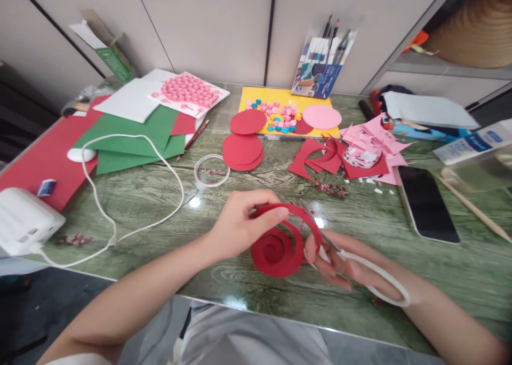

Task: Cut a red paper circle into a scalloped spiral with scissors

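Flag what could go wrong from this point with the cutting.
The scissors sit close to the right hand's fingers, which also touch the red paper spiral, so a careless snip might nick skin. The spiral's strip is narrow and curls loosely from the left hand, so it could tear or be cut through if it twists. The smartphone lies on the same tabletop, so the right arm might bump it.

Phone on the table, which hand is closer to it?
Right. The right hand, with the scissors, is left of the phone; the left hand, pinching the red spiral, is farther left.
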The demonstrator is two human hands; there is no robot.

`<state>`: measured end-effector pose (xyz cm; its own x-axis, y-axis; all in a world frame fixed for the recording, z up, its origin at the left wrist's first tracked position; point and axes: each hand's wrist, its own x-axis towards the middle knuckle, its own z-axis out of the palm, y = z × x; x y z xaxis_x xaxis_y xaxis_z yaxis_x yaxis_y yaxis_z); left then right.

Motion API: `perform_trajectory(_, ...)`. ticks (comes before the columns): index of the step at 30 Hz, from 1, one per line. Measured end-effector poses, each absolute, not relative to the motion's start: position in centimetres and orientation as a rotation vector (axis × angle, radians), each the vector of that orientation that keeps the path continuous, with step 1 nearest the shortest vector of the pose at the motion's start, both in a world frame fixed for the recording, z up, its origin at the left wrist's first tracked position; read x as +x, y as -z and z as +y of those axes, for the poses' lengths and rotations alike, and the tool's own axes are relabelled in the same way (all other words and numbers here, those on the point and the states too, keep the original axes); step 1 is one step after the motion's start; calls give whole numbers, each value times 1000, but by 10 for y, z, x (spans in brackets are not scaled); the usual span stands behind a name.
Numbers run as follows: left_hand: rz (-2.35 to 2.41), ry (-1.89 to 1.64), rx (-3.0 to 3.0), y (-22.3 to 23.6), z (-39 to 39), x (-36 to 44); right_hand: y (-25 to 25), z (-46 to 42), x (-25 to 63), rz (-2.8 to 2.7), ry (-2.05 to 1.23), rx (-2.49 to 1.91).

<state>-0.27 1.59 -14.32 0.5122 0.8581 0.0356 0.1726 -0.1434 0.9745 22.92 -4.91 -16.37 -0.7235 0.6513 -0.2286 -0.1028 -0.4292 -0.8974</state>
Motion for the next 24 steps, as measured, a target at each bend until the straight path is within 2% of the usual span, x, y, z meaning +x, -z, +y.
perform_trajectory(3, 861, -678, 1644, 143, 16, -3, 161, -48, 228, -1297, -2177, -830)
perform_trajectory(11, 942, -752, 1619, 145, 15, -2, 168, -50, 231, -1306, -2203, -808)
perform_trajectory(24, 869, -664, 1565, 145, 13, -2, 170, -51, 222, -1252, -2198, -771)
